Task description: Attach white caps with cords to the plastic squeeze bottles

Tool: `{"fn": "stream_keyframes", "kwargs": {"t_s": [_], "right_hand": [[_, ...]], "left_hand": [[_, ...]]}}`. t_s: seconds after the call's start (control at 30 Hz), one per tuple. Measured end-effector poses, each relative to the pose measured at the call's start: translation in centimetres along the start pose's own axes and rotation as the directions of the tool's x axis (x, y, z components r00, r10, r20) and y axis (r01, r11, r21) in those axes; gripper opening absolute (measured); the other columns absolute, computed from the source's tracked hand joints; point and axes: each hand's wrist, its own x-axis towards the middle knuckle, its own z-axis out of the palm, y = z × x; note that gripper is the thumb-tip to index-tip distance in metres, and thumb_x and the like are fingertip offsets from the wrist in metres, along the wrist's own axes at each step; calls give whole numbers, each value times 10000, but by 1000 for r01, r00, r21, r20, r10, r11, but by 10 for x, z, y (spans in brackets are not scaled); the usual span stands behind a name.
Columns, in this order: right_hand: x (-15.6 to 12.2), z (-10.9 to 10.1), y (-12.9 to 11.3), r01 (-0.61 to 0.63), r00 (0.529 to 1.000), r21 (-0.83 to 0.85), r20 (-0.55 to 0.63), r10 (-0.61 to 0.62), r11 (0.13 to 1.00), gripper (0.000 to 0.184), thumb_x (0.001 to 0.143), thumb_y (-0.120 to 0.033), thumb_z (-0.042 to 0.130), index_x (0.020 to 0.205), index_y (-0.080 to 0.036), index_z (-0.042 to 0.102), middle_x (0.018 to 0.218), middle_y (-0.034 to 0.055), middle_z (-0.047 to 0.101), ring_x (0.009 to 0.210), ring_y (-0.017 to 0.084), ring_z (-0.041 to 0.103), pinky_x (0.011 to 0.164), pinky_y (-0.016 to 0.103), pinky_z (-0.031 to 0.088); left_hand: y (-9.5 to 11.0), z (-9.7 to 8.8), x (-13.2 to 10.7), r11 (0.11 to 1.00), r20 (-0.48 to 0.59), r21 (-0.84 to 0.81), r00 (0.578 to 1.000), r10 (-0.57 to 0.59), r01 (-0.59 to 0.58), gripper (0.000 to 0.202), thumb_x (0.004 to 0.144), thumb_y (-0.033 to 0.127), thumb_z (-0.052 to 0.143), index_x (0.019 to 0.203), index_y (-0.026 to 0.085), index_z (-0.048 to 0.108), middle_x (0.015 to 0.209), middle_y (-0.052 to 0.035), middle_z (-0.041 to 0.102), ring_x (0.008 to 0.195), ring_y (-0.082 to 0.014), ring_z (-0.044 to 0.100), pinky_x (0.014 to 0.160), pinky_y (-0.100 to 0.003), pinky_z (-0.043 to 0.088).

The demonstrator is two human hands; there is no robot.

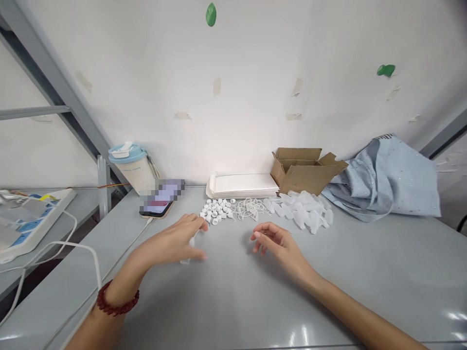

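Note:
My left hand (177,240) is over the left part of the grey table, thumb and fingers spread apart. A small translucent plastic piece (185,261) shows partly beneath it, the rest hidden by the hand. To its right, my right hand (275,243) hovers with loosely curled fingers and nothing visible in them. Beyond the hands lie a pile of small white caps (216,210), a tangle of thin white loops (251,209) and a heap of translucent plastic pieces (304,210).
Behind the piles are a stack of white flat trays or envelopes (246,184) and an open cardboard box (306,172). A blue-grey cloth bag (394,180) sits at right. At left stand a cup (133,167), a phone (162,198) with its cable, and a power strip (36,218).

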Motion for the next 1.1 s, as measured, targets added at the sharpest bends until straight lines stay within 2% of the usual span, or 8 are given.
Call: {"fn": "stream_keyframes", "kwargs": {"t_s": [0.1, 0.23, 0.4, 0.5, 0.67, 0.8, 0.97, 1.1], "right_hand": [[5, -6, 0, 42, 997, -77, -56, -47, 996, 207, 829, -379, 538, 861, -177, 571, 808, 30, 634, 658, 138, 587, 628, 280, 450], [16, -20, 9, 131, 977, -286, -127, -173, 949, 193, 839, -359, 509, 897, -183, 561, 831, 38, 626, 680, 154, 586, 599, 282, 441], [29, -37, 24, 274, 918, -556, -93, -386, 785, 152, 861, -273, 425, 897, -200, 554, 925, 57, 611, 809, 180, 572, 632, 296, 455], [34, -44, 29, 288, 901, -629, -78, -427, 722, 154, 849, -224, 413, 917, -202, 550, 970, 71, 598, 841, 192, 566, 651, 310, 462], [41, -54, 34, 300, 855, -740, -73, -514, 603, 191, 818, -152, 413, 934, -210, 553, 1001, 81, 597, 987, 230, 543, 817, 382, 450], [43, -66, 35, 254, 830, -817, -91, -550, 518, 232, 813, -113, 405, 969, -201, 553, 1035, 103, 585, 1018, 248, 541, 849, 399, 444], [43, -80, 29, 59, 873, -932, -125, -471, 357, 242, 818, -88, 428, 994, -172, 572, 1026, 125, 601, 964, 272, 556, 716, 354, 466], [44, -81, 29, 42, 890, -958, -93, -445, 284, 248, 825, -77, 461, 1016, -155, 599, 1007, 140, 620, 948, 280, 544, 719, 352, 444]], "left_hand": [[12, 18, 16, 995, -196, -43, 977, 79, -89, 224, 820, 369, 484, 990, 226, 506, 1042, -43, 531, 967, -228, 504, 809, -331, 426], [27, 41, 41, 978, -348, 90, 914, 207, -187, 169, 872, 225, 411, 991, 172, 518, 1033, -83, 538, 1002, -241, 478, 834, -361, 423], [33, 44, 65, 946, -351, 245, 890, 291, -213, 218, 864, 98, 372, 978, 136, 554, 1007, -114, 552, 993, -260, 463, 830, -384, 422], [37, 41, 73, 938, -344, 261, 886, 312, -230, 224, 855, 78, 380, 952, 143, 572, 996, -113, 555, 989, -262, 459, 821, -381, 420], [46, 44, 82, 931, -335, 275, 884, 326, -239, 215, 856, 103, 395, 841, 156, 603, 939, -115, 554, 959, -276, 456, 790, -395, 411], [55, 47, 88, 939, -342, 255, 887, 309, -229, 221, 875, 166, 407, 841, 154, 625, 895, -106, 555, 930, -267, 465, 775, -382, 415], [71, 55, 103, 951, -334, 227, 901, 277, -208, 262, 878, 257, 438, 789, 147, 659, 819, -115, 581, 900, -284, 491, 711, -369, 431], [86, 62, 114, 959, -332, 218, 910, 248, -181, 249, 834, 180, 453, 687, 127, 647, 778, -152, 607, 895, -317, 510, 684, -387, 430]]}}
